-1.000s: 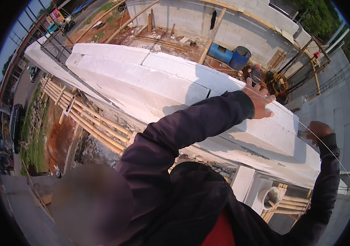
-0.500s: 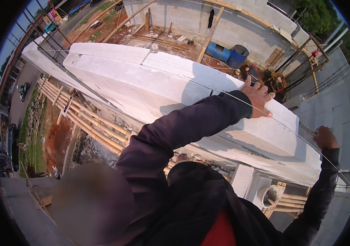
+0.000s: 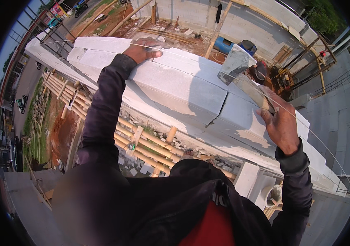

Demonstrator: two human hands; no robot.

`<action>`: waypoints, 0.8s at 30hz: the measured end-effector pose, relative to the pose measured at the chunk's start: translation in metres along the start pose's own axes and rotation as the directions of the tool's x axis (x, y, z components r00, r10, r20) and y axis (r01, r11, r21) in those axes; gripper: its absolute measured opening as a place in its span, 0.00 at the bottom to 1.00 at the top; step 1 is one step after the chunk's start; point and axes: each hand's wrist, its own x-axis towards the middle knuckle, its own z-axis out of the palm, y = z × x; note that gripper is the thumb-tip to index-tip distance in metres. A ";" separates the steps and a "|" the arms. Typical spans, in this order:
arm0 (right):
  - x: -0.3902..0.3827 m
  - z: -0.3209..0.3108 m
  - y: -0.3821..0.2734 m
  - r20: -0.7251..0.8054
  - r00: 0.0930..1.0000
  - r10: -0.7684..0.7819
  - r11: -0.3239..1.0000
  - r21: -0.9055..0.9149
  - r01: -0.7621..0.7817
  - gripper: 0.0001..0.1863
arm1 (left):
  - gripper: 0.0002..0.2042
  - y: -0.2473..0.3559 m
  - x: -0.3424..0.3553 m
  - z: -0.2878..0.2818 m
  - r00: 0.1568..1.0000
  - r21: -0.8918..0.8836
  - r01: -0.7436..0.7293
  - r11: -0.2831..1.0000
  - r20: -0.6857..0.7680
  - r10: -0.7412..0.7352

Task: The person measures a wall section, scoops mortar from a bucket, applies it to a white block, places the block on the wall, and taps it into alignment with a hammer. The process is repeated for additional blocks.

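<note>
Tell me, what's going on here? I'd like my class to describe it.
The person's left hand rests on top of the white block wall. The right hand grips the handle of a broad-headed tool, its head by the wall's far edge; whether it touches the blocks is unclear. Bamboo poles and a bucket are on the near side.

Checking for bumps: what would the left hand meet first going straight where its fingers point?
Probably the trowel in the right hand, farther right along the white blocks, though depth is unclear.
</note>
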 end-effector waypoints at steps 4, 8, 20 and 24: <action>0.060 0.035 -0.050 -0.030 0.998 -0.050 0.999 0.005 0.050 0.34 | 0.30 -0.046 0.009 0.022 0.995 0.041 -0.016 0.999 -0.094 0.020; 0.083 0.064 -0.054 0.128 0.986 -0.106 0.978 -0.165 0.127 0.34 | 0.23 -0.034 0.007 0.026 0.993 0.010 0.026 1.000 -0.119 -0.025; 0.046 0.020 -0.014 -0.009 0.984 0.175 0.983 -0.053 -0.176 0.26 | 0.22 -0.017 0.002 0.001 0.995 -0.026 -0.101 0.995 0.020 0.101; -0.016 -0.025 0.000 -0.179 0.836 0.518 0.852 0.197 -0.486 0.28 | 0.28 0.090 0.031 0.002 0.964 0.177 -0.261 0.949 0.089 0.249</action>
